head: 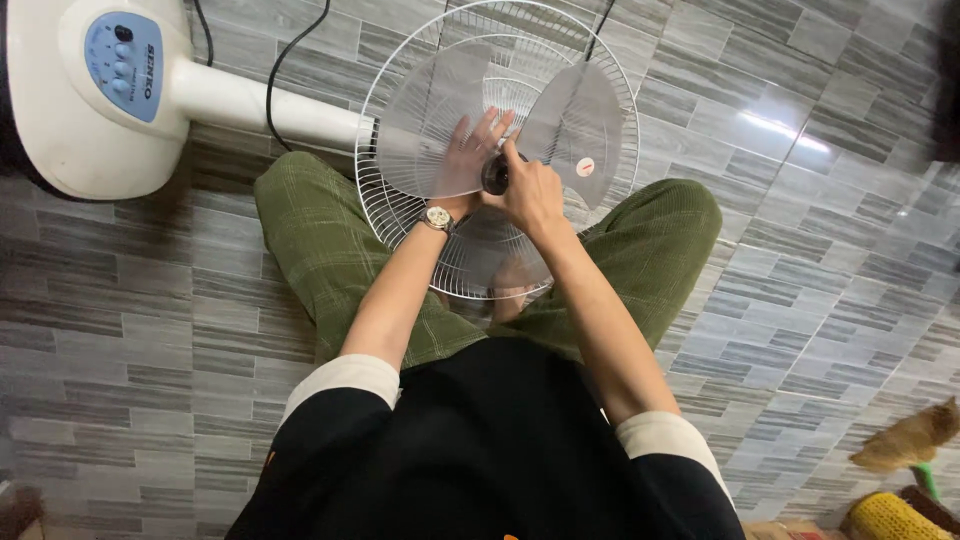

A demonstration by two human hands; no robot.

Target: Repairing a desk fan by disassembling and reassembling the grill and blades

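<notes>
Grey stone-look tiles (820,250) in long staggered strips cover the whole floor, glossy enough to throw back a white streak of light at the upper right. A person sits on them in green checked trousers (320,250), knees spread, a white pedestal fan laid flat between the legs.

At the upper left lies the fan's round white base (60,110), carrying a pale blue oval control panel (125,50) with small buttons and dark lettering — it sits at the head of the white stem (260,105), which runs toward the wire guard. Two black cords (285,70) trail across the tiles near it.

White wire guard (390,210), circular, rests over the lap, with the translucent grey fan blade (580,125) inside it; a small round red-and-white sticker (585,167) marks the right-hand blade.

Left hand (470,150), a wristwatch (438,217) on its wrist, lies open with fingers spread flat on a blade. Right hand (530,195) is closed around the dark hub cap (495,175) at the blade's centre, thumb and fingers pinching it.

At the lower right corner sit a brownish brush-like tuft (910,440) on a green handle and a yellow woven object (885,515).
</notes>
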